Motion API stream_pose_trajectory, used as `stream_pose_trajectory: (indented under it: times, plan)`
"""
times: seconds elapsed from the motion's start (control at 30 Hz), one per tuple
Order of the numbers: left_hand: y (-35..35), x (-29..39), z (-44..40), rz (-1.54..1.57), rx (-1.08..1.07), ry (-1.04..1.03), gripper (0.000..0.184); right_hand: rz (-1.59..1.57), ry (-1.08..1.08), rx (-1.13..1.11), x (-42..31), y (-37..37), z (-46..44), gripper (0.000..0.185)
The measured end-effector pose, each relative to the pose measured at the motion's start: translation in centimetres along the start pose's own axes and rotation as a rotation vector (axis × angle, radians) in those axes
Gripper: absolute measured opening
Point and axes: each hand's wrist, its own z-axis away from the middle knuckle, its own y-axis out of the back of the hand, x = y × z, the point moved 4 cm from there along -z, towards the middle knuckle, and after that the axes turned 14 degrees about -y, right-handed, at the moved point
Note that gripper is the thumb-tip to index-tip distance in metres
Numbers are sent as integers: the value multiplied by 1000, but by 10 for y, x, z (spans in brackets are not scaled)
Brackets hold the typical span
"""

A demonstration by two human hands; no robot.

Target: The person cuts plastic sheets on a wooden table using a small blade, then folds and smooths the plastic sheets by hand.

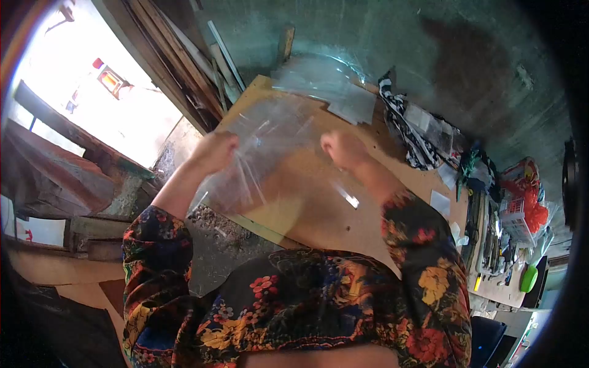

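A clear plastic sheet stretches between my hands over the wooden table, with creases and glare on it. My left hand is closed on the sheet's left side, near the table's left edge. On the right, my right hand is closed in a fist at the sheet's other side, above the table. The sheet is so transparent that its right and lower edges are hard to make out. More clear plastic lies at the table's far end.
Black-and-white cloth lies along the table's far right edge. Wooden planks lean at the upper left. A side table at the right holds tools, a white basket with red plastic, and a green object.
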Motion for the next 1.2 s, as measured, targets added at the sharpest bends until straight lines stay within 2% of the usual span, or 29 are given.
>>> stream_pose_trajectory:
  times: [0.03, 0.07, 0.1, 0.13, 0.17, 0.2, 0.27, 0.33, 0.4, 0.43, 0.47, 0.5, 0.53, 0.6, 0.63, 0.7, 0.73, 0.8, 0.93, 1.0, 1.03, 1.1, 1.13, 1.2]
  plan:
    - [11, -27, 2, -72, 160, -82, 14, 22, -13, 104, -16, -2, -29, 8]
    - [30, -40, 5, -171, 249, 60, 14, 57, -3, 257, -30, -4, -59, 6]
    - [46, -52, 12, -386, 362, 40, 16, 92, 6, 408, -40, -5, -83, 5]
    - [70, -46, 21, -484, 403, 148, 19, 52, 115, 543, -54, 2, -100, 3]
    - [82, -53, 31, -550, 470, 134, 25, 8, 225, 676, -69, 9, -109, 2]
    - [94, -52, 41, -589, 525, 113, 25, 6, 223, 667, -79, 5, -117, 2]
    - [90, -35, 55, -629, 573, 93, 25, -103, 320, 844, -81, 10, -111, 4]
    - [74, -28, 67, -693, 519, 69, 21, -99, 321, 766, -73, -9, -109, 5]
    - [41, -29, 72, -604, 463, 47, 14, -113, 283, 609, -53, -43, -117, 6]
    - [26, -30, 72, -606, 394, 34, 18, -112, 271, 606, -44, -60, -122, 6]
    - [0, -28, 72, -536, 277, 98, 23, -37, 190, 452, -31, -71, -118, 5]
    - [-17, -29, 71, -465, 243, 72, 29, 38, 102, 289, -20, -86, -120, 5]
    - [-40, -32, 70, -352, 196, 95, 31, 37, 89, 288, -9, -96, -117, 5]
    - [-72, -23, 66, -215, 57, 175, 38, 186, -26, 185, 9, -113, -107, 23]
    - [-89, -17, 65, -131, -18, 184, 45, 188, -39, 182, 16, -115, -98, 23]
    - [-112, -9, 62, -10, -141, 228, 53, 205, -319, 223, 29, -111, -74, 48]
    - [-115, -5, 62, -5, -139, 219, 53, 212, -326, 226, 31, -111, -61, 48]
    - [-116, 0, 62, 17, -120, 210, 61, 287, -423, 112, 38, -113, -39, 67]
    - [-97, 11, 59, 35, -225, 252, 69, 180, -374, 144, 67, -130, -21, 59]
    - [-96, 12, 59, -4, -257, 274, 74, 246, -433, 55, 78, -133, -16, 44]
    - [-96, 13, 55, -10, -258, 264, 74, 243, -441, 62, 88, -129, -14, 44]
    - [-100, 9, 52, -37, -295, 303, 75, 180, -389, 348, 108, -112, -3, 23]
    - [-98, 10, 49, -37, -294, 293, 75, 184, -397, 353, 123, -105, 3, 23]
    - [-95, 10, 47, -4, -331, 356, 78, -602, -912, 218, 156, -95, 21, 15]
